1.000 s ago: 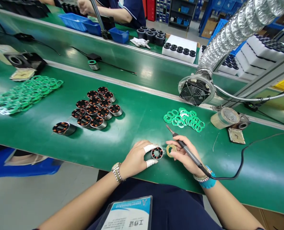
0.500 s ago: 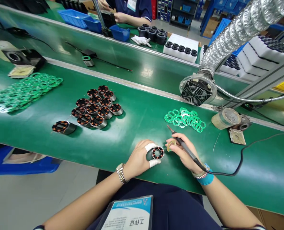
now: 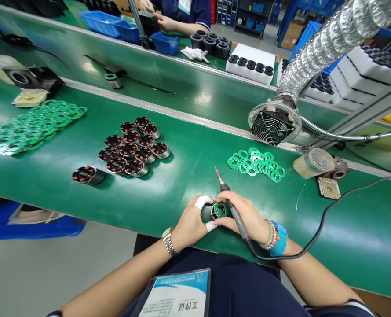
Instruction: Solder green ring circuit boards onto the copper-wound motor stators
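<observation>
My left hand (image 3: 190,222), white covers on two fingertips, grips a small round motor core (image 3: 213,213) from its left side. On top of the core lies a green ring board (image 3: 221,210), slightly tilted. My right hand (image 3: 248,215) has thumb and index finger at the ring board's right side and also holds a soldering iron (image 3: 236,215), whose tip points up and away from me. Several copper-wound cores (image 3: 129,149) stand grouped to the left. Loose green rings (image 3: 256,164) lie beyond my right hand.
Rows of green boards (image 3: 33,125) lie at the far left. A fan on a silver duct (image 3: 271,125) hangs at the back right, near a round container (image 3: 314,163) and a sponge tray (image 3: 329,188). A person (image 3: 182,17) sits across the bench.
My right hand has moved left to the core, bringing the ring board onto its top, green side now up. The soldering iron has shifted left with it.
</observation>
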The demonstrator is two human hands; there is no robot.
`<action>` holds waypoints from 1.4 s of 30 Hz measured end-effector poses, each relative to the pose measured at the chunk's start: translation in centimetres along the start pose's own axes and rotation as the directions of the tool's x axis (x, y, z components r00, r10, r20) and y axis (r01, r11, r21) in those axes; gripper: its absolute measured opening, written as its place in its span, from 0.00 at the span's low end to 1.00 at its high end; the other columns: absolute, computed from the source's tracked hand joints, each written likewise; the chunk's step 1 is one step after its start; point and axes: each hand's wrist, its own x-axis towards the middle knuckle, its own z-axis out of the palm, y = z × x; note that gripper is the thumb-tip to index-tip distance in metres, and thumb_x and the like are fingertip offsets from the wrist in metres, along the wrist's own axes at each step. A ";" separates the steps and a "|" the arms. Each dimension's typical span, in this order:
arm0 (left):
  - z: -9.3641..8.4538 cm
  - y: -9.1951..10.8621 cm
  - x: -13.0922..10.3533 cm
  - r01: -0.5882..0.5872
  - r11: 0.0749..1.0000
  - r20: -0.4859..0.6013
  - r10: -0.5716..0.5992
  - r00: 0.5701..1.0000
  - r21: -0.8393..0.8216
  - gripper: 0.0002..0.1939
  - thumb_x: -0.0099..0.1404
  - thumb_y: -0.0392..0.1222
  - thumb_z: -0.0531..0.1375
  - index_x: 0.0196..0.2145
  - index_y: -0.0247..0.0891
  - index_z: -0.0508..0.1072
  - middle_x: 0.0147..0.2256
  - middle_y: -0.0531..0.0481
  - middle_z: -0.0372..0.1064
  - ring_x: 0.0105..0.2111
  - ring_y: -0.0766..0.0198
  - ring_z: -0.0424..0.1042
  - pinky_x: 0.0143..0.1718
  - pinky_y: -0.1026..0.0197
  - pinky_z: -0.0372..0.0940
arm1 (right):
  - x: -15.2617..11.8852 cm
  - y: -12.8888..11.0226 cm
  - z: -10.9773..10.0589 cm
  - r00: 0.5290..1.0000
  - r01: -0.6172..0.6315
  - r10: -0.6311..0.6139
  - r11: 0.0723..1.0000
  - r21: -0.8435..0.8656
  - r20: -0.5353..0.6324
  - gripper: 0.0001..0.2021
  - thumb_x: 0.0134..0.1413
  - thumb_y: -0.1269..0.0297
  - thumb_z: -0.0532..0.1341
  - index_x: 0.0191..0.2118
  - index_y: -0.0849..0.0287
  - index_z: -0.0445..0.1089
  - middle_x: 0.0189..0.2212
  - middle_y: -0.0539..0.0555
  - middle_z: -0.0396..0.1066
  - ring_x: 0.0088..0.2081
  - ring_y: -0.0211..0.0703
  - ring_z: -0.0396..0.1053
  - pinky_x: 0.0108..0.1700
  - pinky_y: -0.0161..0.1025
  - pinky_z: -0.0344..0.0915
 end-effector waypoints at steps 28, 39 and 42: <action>-1.0 -2.2 0.3 -0.376 0.923 0.075 0.382 0.921 -0.082 0.13 0.59 0.40 0.61 0.43 0.42 0.71 0.46 0.45 0.71 0.46 0.58 0.71 0.52 0.50 0.61 | -1.5 4.2 0.9 0.997 0.051 -0.031 0.944 0.327 -0.067 0.22 0.52 0.67 0.61 0.51 0.56 0.55 0.52 0.60 0.64 0.49 0.43 0.68 0.50 0.43 0.65; -0.8 -2.5 0.1 -0.360 0.931 0.069 0.363 0.929 -0.058 0.12 0.60 0.40 0.61 0.43 0.43 0.70 0.45 0.45 0.72 0.43 0.59 0.72 0.52 0.46 0.60 | -0.7 4.7 1.1 0.991 -0.099 0.136 0.767 0.633 -0.009 0.18 0.54 0.72 0.58 0.49 0.55 0.54 0.49 0.59 0.64 0.42 0.39 0.72 0.45 0.41 0.69; -0.8 -2.5 0.1 -0.356 0.933 0.063 0.359 0.931 -0.056 0.12 0.59 0.41 0.61 0.43 0.43 0.71 0.44 0.45 0.73 0.43 0.59 0.73 0.52 0.47 0.60 | -0.2 4.6 0.4 0.989 -0.137 0.141 0.776 0.616 0.044 0.17 0.54 0.70 0.59 0.48 0.56 0.54 0.46 0.58 0.66 0.41 0.38 0.73 0.45 0.40 0.69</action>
